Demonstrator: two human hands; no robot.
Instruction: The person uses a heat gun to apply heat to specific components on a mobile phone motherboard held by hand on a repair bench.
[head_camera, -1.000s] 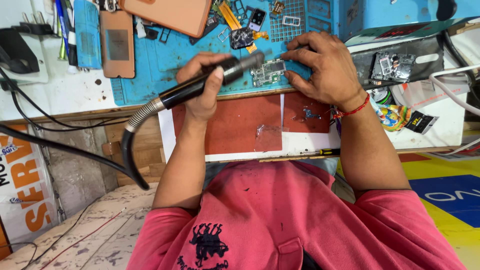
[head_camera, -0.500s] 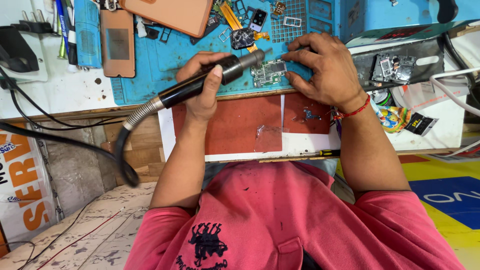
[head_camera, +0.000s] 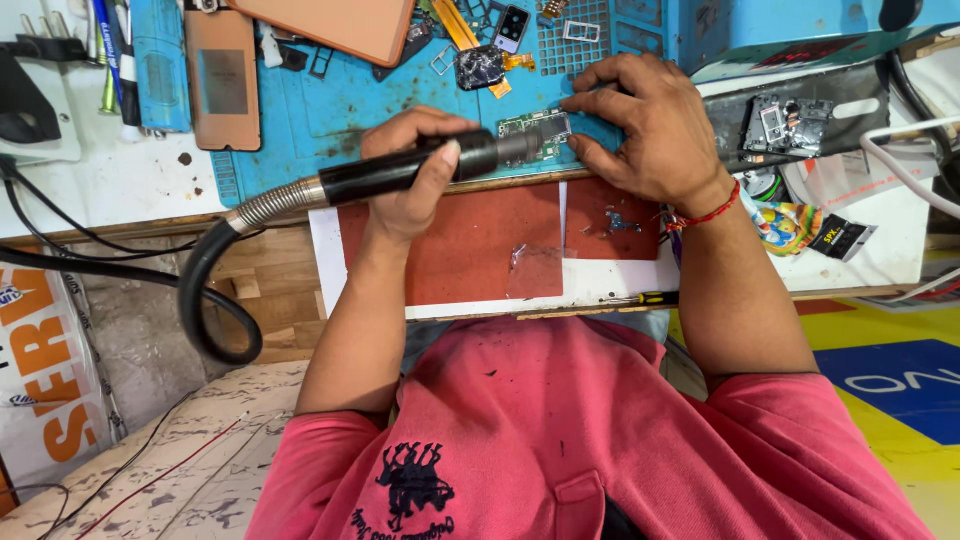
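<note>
- Two hands are at work on the blue mat (head_camera: 300, 120).
- The left hand (head_camera: 415, 170) is closed around a black nozzle (head_camera: 420, 168); its stiff hose (head_camera: 215, 290) likely drags.
- The board (head_camera: 535, 135), thin and seemingly fragile, is pinned at its edges by the right hand's (head_camera: 650, 125) spread fingers.

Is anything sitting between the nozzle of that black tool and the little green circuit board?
Nothing visible. The left hand holds the black tool with its nozzle right at the circuit board; the right hand steadies the board from the other side.

Left hand (head_camera: 415, 175) grip closed; right hand (head_camera: 645, 125) pressing flat.
</note>
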